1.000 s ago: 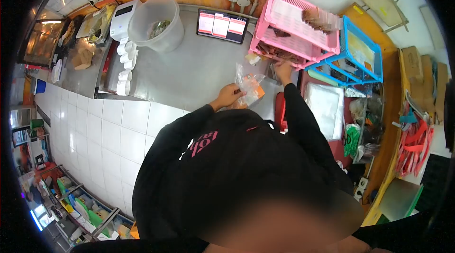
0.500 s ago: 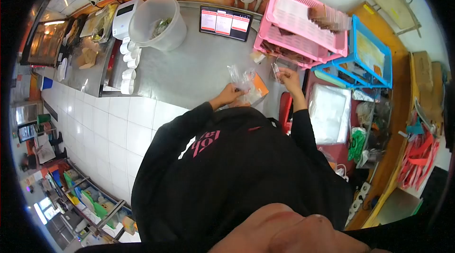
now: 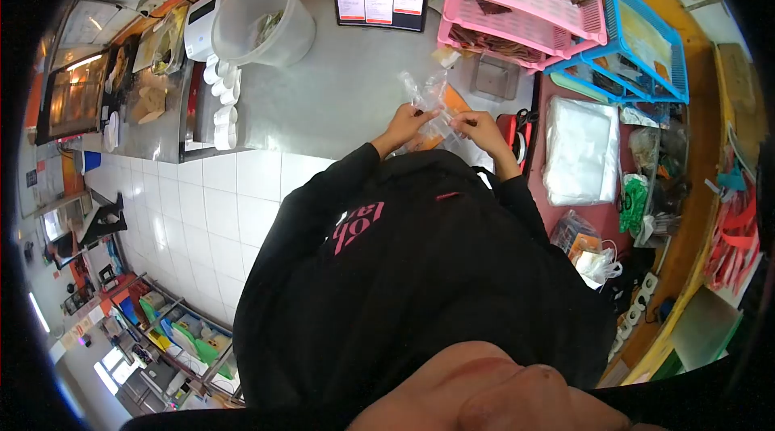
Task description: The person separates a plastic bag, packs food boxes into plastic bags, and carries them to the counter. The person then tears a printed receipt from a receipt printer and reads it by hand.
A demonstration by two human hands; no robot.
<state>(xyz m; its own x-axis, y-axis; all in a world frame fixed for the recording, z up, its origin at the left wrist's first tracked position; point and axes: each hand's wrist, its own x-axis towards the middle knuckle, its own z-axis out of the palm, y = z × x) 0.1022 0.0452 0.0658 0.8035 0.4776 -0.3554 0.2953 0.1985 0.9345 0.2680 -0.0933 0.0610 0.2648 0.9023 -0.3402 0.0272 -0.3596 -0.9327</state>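
My left hand (image 3: 404,125) pinches the edge of a clear plastic bag (image 3: 422,94) at the front of the steel counter (image 3: 323,100). Close beside it on the right, my right hand (image 3: 479,127) has its fingers closed at the other side of the bag's opening; whether it holds a small item there is too small to tell. Something orange (image 3: 456,102) shows in or behind the bag. A small clear square container (image 3: 494,77) stands just beyond my right hand.
A tablet (image 3: 380,6) stands at the counter's back, with a large translucent tub (image 3: 263,21) and paper rolls (image 3: 225,126) on the left. Pink baskets (image 3: 517,15), a blue rack (image 3: 646,43) and a stack of clear bags (image 3: 581,152) are on the right.
My right hand has moved from the container below the pink baskets, left and towards me, to the bag beside my left hand. The view has shifted slightly.
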